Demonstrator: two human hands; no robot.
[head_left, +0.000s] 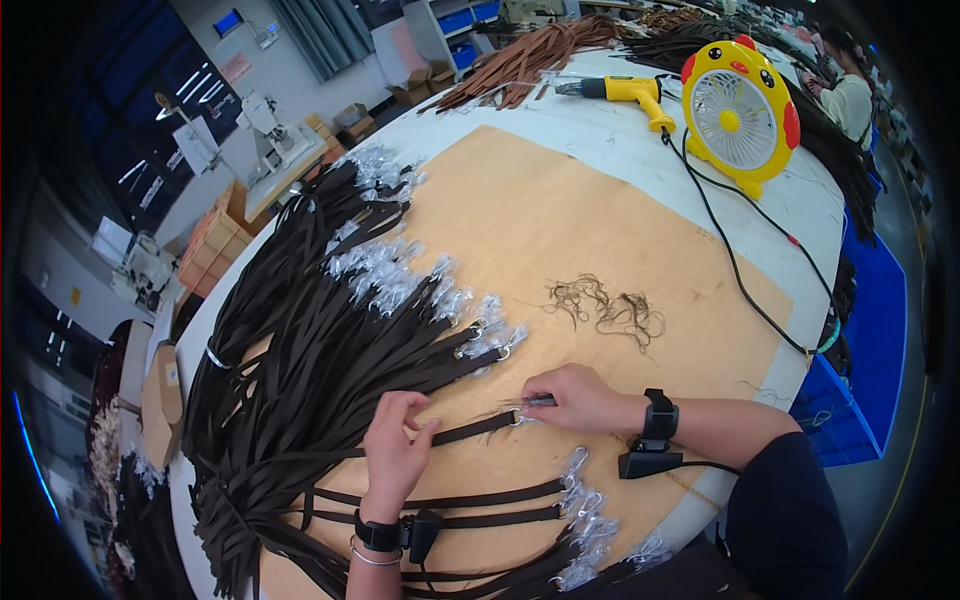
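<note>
My left hand (pixel 395 445) presses down on a dark brown strap (pixel 470 430) lying across the tan board (pixel 620 230). My right hand (pixel 575 397) pinches a small metal tool at the strap's end, right by its metal ring (pixel 517 417). Both wrists wear black bands with small devices. A large pile of the same dark straps (pixel 300 340), their ends wrapped in clear plastic, lies to the left. Three more straps (pixel 450 505) with wrapped buckles lie close to me.
A tangle of brown thread trimmings (pixel 605 305) lies on the board. A yellow desk fan (pixel 740 110) and a yellow heat gun (pixel 625 92) with black cords stand at the far side. Brown straps (pixel 520 60) are heaped behind. Blue bins (pixel 870 340) stand right.
</note>
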